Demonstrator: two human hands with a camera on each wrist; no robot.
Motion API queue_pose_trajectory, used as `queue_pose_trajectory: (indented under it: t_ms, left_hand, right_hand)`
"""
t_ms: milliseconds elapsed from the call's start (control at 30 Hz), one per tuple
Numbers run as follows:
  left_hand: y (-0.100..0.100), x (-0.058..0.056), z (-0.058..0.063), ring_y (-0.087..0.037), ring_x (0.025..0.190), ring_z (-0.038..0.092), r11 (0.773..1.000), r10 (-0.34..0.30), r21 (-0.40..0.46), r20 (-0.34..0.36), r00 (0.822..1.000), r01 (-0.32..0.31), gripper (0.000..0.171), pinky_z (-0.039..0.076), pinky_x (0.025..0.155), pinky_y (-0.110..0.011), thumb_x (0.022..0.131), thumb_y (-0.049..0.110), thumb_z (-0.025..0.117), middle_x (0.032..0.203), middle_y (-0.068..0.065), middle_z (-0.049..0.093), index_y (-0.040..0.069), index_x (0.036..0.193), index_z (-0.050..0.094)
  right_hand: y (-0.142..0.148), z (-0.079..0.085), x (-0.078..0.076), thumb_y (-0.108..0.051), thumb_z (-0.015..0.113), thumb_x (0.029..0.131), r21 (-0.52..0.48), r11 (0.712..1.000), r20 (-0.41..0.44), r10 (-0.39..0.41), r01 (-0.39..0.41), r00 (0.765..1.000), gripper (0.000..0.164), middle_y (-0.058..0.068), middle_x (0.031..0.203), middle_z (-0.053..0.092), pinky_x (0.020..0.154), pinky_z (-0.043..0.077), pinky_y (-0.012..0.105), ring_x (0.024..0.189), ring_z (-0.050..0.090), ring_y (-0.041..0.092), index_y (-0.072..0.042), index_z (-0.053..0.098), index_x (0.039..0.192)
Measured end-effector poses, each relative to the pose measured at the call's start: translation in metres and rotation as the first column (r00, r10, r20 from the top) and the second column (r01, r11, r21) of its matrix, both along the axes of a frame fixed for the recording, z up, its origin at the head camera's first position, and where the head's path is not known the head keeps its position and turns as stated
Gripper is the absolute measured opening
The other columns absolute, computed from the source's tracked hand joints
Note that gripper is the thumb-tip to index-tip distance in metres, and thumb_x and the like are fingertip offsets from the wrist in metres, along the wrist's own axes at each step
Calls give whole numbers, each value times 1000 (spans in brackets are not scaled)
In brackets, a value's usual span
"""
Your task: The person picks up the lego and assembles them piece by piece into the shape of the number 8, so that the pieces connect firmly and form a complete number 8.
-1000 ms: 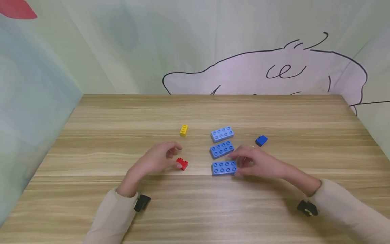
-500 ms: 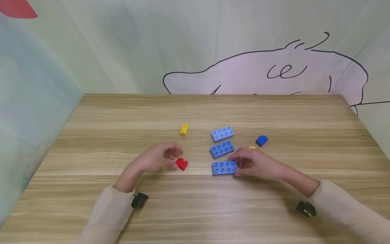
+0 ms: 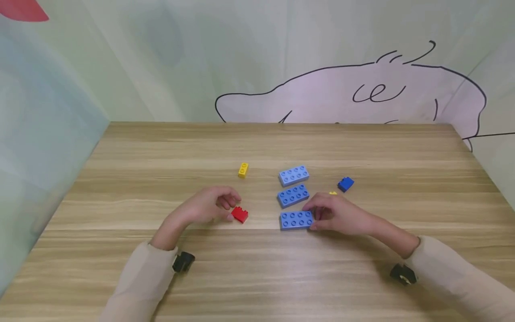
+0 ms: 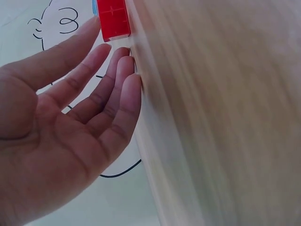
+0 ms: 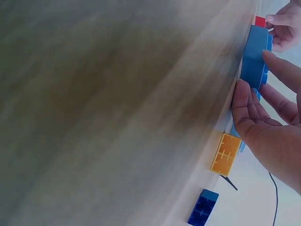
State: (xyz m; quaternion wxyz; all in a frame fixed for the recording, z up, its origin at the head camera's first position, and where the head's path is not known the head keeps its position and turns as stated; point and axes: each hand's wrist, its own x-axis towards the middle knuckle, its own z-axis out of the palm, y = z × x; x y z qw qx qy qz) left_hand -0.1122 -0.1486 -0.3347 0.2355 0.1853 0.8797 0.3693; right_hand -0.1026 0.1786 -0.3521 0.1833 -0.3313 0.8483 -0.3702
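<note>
In the head view three light-blue eight-stud bricks form a column at mid-table: a far brick (image 3: 293, 175), a middle brick (image 3: 293, 196) and a near brick (image 3: 295, 220). My right hand (image 3: 342, 215) holds the near brick by its right end, thumb on the near side and fingers toward the far side. My left hand (image 3: 207, 206) lies beside a small red brick (image 3: 240, 214), its thumb tip right at the brick's left edge and its other fingers loosely bent. In the left wrist view the red brick (image 4: 113, 20) rests on its side, beyond the fingertips.
A yellow two-stud brick (image 3: 243, 170) stands farther back on the left. A dark-blue small brick (image 3: 345, 184) lies at the right. Another yellow brick (image 5: 225, 154) is mostly hidden behind my right hand in the head view. The wooden table (image 3: 161, 147) meets a printed backdrop (image 3: 181, 67).
My left thumb has drawn back slightly from over the red brick to its left edge, and the left forearm shifted a little left. The right hand and the bricks stay nearly still.
</note>
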Motion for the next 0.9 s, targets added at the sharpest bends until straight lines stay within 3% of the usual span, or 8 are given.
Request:
queue_pose_trajectory:
  t_ms: [500,900]
  left_hand:
    - [1,-2,-1,-19,85,55,1000,-13,-21,-11,1000,13,26,47,78,-30,78,0,70,96,-4,60,3,102,62]
    - [5,-1,0,-18,80,52,998,18,-60,-7,1000,-18,18,46,73,-31,77,0,70,87,-3,58,6,92,62]
  right_hand:
    - [1,-1,-1,-9,73,77,-5,1000,0,0,0,1000,32,-2,93,57,71,48,25,80,53,14,-4,62,107]
    - [1,-2,-1,-10,73,77,8,1000,-11,-2,2,1000,33,-3,92,57,70,48,24,80,52,13,-4,62,107]
